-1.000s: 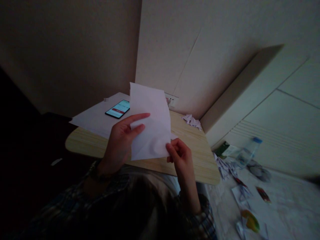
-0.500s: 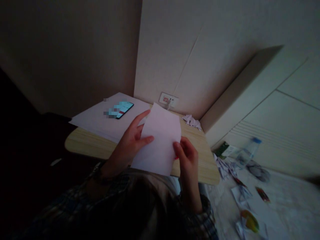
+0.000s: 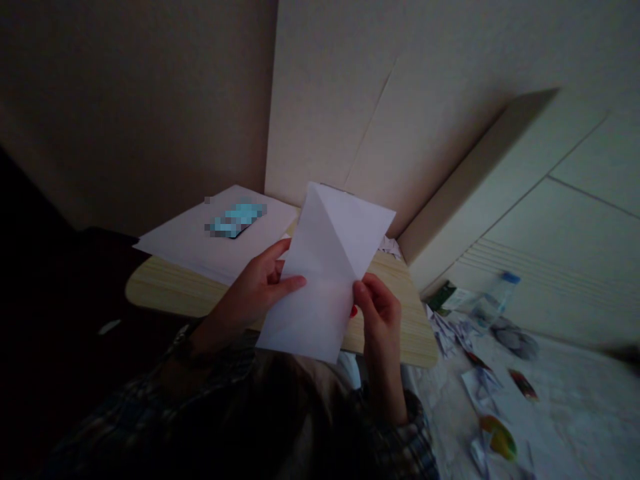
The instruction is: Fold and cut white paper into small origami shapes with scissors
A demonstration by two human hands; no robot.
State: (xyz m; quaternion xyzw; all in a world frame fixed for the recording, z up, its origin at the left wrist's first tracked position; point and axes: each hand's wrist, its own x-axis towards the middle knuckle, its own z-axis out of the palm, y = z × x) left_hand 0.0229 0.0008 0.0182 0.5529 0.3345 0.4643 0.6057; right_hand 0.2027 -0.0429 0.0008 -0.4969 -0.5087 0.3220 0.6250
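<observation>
Head view, so you're seeing what I saw: my left hand (image 3: 257,283) had the white paper (image 3: 323,267) by its left edge, thumb flat on the front and fingers tucked behind. My right hand (image 3: 379,307) was pinching the opposite edge, thumb on top, right about where a diagonal crease came down. Some little red thing (image 3: 354,311) poked out beside that thumb, no clue what. The paper was up in the air over the near part of the tabletop (image 3: 170,280), tilted, with a triangular bit angled off at the upper right. Handling-wise I'd call it super light and kinda floppy, a bit stiffer along the crease, and easy to wrinkle if squeezed. IMO the edges were the spot to hold, with a soft pinch. Further out, a phone (image 3: 237,217) lay on more white sheets (image 3: 185,240) to the left, and folded paper bits (image 3: 390,247) sat at the back right. Off the tabletop to the right, a blue-capped bottle (image 3: 500,300) lay tipped at an angle.
</observation>
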